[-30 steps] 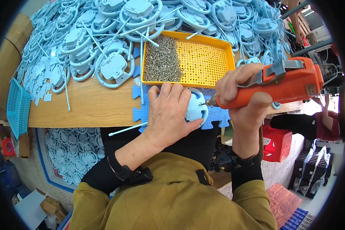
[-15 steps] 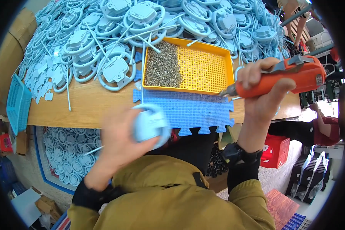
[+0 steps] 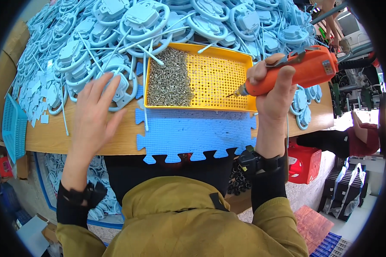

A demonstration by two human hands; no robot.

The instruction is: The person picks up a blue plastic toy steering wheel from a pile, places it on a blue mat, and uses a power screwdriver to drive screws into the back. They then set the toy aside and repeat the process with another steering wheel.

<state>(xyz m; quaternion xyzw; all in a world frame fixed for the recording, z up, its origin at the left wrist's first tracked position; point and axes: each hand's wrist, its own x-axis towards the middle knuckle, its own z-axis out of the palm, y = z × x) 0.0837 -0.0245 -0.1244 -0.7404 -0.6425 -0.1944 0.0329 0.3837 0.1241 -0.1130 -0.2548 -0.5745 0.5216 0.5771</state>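
My left hand is over the table's left half, fingers stretched out and apart. Its fingertips reach the near edge of a light blue plastic steering-wheel-shaped part; whether they touch it is unclear. In my right hand is an orange electric screwdriver, bit pointing left and down. The bit is over the right half of a yellow perforated tray. Small metal screws fill the tray's left part. Under the tray's near side lies a blue foam mat.
A large heap of similar light blue parts covers the back of the table. Small blue plates and a teal basket are at left. Below the table edge stands a bin of blue parts. At right is a red stool.
My left hand has moved from above my lap up to the table; the round light blue part it held is gone from it. The screwdriver has shifted left, its bit now over the tray.
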